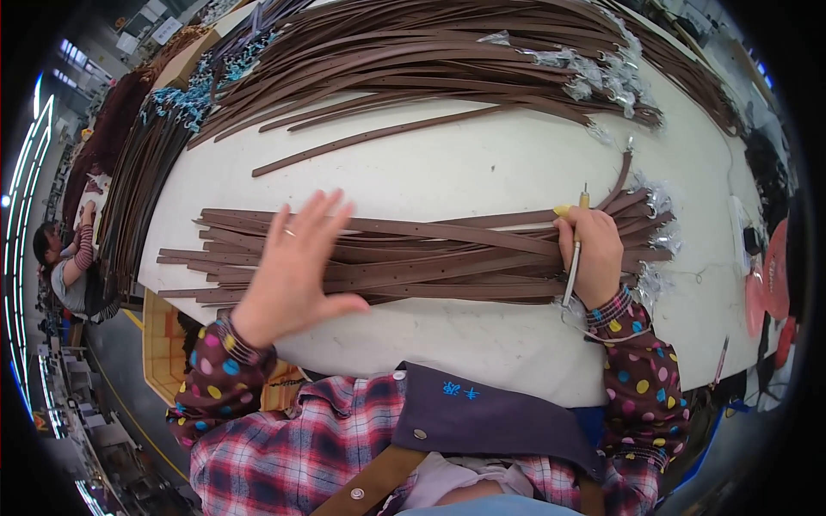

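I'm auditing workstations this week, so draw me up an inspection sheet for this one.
Surface: white table, carrying brown straps at its near and far sides.
Job's things: near strap pile, lying roughly crosswise, clear plastic at its right ends; slim pen-like tool with a yellow part near its tip.
Clutter: far strap pile, also with plastic at its right ends; dark straps with blue ends at the left.
Hands: left hand open, fingers spread over the near pile, contact unclear; right hand closed around the tool.
Cables: thin pale cord by the right wrist, apparently from the tool.
Surroundings: another person at left; yellow crate below the table's left edge.
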Demonstrator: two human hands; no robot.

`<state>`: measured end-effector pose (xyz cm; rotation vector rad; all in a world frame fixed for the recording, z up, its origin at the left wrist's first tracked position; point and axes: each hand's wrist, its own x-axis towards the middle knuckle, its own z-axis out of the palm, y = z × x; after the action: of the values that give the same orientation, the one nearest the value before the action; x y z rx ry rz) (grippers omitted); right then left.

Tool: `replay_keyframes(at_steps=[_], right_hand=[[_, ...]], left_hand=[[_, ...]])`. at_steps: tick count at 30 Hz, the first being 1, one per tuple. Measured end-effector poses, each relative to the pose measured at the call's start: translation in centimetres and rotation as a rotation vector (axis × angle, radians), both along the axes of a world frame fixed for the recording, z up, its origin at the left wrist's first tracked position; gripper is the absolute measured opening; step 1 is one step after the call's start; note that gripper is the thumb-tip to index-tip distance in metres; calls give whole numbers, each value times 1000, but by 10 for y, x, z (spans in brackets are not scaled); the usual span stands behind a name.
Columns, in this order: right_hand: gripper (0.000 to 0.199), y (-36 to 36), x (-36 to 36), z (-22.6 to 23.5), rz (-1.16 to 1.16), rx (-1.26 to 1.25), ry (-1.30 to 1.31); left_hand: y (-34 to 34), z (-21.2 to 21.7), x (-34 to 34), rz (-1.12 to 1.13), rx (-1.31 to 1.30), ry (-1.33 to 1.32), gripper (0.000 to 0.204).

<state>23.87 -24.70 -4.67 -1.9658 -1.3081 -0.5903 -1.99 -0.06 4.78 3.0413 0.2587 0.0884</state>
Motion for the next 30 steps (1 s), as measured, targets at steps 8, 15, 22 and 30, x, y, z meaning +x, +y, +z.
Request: replay_keyframes(at_steps=[8, 15, 22, 30], right_hand=[[19, -10, 21, 14, 0, 108, -125], [19, -104, 55, 1, -310, 57, -55], [33, -96, 67, -24, -214, 185, 420], [35, -63, 56, -23, -82, 195, 452]], left_hand=[[7, -45, 50, -4, 89, -13, 73], [98, -33, 53, 27, 112, 139, 59], [59, -50, 52, -176, 231, -495, 42], [-10, -55, 93, -342, 68, -339, 40]])
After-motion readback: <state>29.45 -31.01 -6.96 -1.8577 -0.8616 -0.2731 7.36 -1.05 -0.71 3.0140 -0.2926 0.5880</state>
